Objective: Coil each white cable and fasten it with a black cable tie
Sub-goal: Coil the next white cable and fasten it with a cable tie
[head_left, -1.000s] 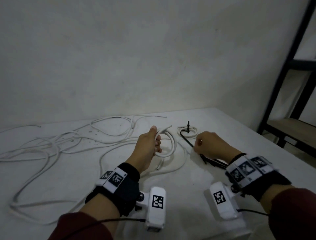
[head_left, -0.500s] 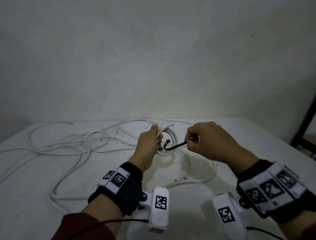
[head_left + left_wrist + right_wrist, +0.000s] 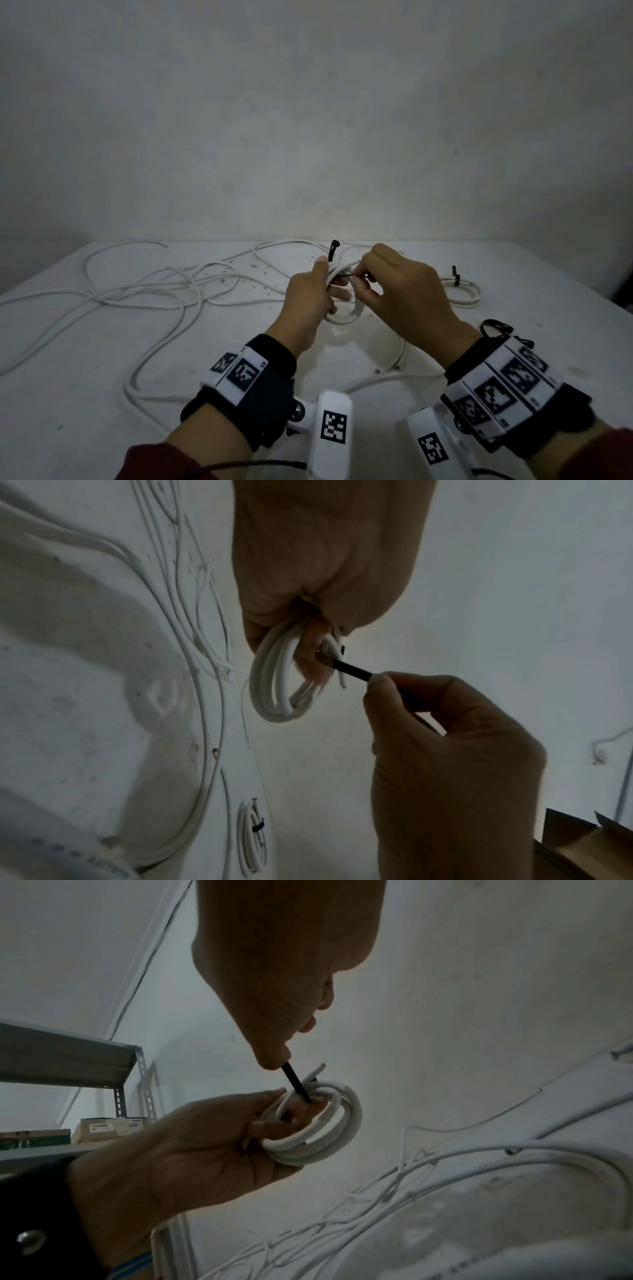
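Our left grip (image 3: 308, 294) curls round a small coil of thick white round cable (image 3: 342, 317), held just above the pale grey desk (image 3: 85, 394), while our right grip (image 3: 404, 291) pinches the thin black plastic cable tie (image 3: 351, 669) between thumb and fingertip. We have the strap running through the middle of the coil beside our left fingers (image 3: 274, 1125); its squared head (image 3: 334, 248) stands up just behind the left thumb in the head view. Both wrists wear black bands with white printed marker tags (image 3: 239, 373). Loose lengths of the same white cable (image 3: 144, 294) sprawl over the desk to our left and behind the hands. Farther right on the desk lies a flat white coil already bound with a black tie (image 3: 457, 289), well apart from the hands. Beyond it all rises a bare, mottled grey wall (image 3: 308, 120), and a grey metal shelf frame (image 3: 68, 1064) shows in the right wrist view.
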